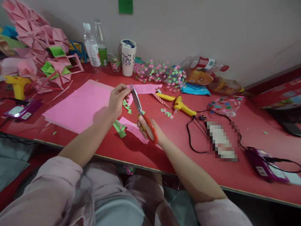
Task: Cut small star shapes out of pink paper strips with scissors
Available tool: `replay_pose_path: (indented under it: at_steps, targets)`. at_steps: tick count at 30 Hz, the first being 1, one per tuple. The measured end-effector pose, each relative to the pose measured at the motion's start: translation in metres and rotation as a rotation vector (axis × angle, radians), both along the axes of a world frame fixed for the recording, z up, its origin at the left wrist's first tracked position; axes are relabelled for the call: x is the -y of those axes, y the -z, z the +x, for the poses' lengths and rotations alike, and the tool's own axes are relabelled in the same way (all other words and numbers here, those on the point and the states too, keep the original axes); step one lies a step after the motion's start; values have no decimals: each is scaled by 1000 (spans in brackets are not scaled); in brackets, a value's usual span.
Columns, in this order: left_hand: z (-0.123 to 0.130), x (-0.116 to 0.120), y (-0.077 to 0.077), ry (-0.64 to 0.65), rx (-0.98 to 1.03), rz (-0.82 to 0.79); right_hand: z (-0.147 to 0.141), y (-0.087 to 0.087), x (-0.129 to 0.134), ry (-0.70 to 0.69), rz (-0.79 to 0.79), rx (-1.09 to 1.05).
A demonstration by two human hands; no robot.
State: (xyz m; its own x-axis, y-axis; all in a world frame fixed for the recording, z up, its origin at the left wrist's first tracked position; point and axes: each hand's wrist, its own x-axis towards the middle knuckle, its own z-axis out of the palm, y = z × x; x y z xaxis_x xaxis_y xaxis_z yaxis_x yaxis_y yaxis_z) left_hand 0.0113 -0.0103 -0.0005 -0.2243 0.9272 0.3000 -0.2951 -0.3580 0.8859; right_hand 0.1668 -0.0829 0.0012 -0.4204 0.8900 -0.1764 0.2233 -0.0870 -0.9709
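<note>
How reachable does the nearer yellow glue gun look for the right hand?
Probably yes: only small stars lie near the way to the glue gun, though the right hand must likely release the scissors first.

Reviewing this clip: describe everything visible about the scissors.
The scissors have slim, silvery, metal-looking blades and plastic-looking handles, orange-red on the larger visible loop, with yellow parts beside it. The right hand grips the handles, largely hiding the yellow parts. Held at a slant above the red table, the blades point away from the person and slightly left. Their tips meet the left end of the pink paper strip, by the left hand; how far they are open is unclear.
</note>
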Motion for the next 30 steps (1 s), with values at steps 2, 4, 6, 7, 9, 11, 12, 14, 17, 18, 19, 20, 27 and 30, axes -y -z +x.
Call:
replay_pose_path:
  at_steps: [2, 4, 6, 7, 9, 11, 12, 14, 17, 18, 19, 20, 27, 30]
  targets:
    - [1, 0, 1, -10, -20, -8, -1, 2, 0, 18, -19, -3]
    - [2, 0, 2, -13, -30, -10, -2, 4, 0, 43, -38, 1]
    - [2, 0, 3, -11, -34, -10, -3, 5, 0, 63, -41, 5]
    - [2, 0, 4, -10, -35, -10, -3, 5, 0, 69, -39, 5]
    - [2, 0, 4, -11, -37, -6, -5, 4, 1, 74, -38, 4]
    - [3, 0, 4, -13, -37, -2, -5, 3, 2, 86, -48, 4]
    - [3, 0, 3, -14, -36, 0, -6, 2, 3, 92, -53, 7]
    - [3, 0, 3, -12, -28, 5, -6, 2, 3, 102, -53, 17]
    - [2, 0, 2, -5, -13, 14, -5, 2, 3, 99, -36, 24]
    - [2, 0, 2, -3, -11, 14, -5, 2, 2, 99, -33, 24]
    - [2, 0, 2, -2, -11, 12, -5, 2, 2, 101, -34, 25]
    - [2, 0, 2, -2, -11, 10, -5, 2, 2, 105, -38, 28]
    - [-1, 1, -2, -16, -26, -12, -4, -2, 2, 100, -20, 40]
    - [-3, -1, -2, -31, -38, -14, -4, -1, 1, 89, -24, 38]
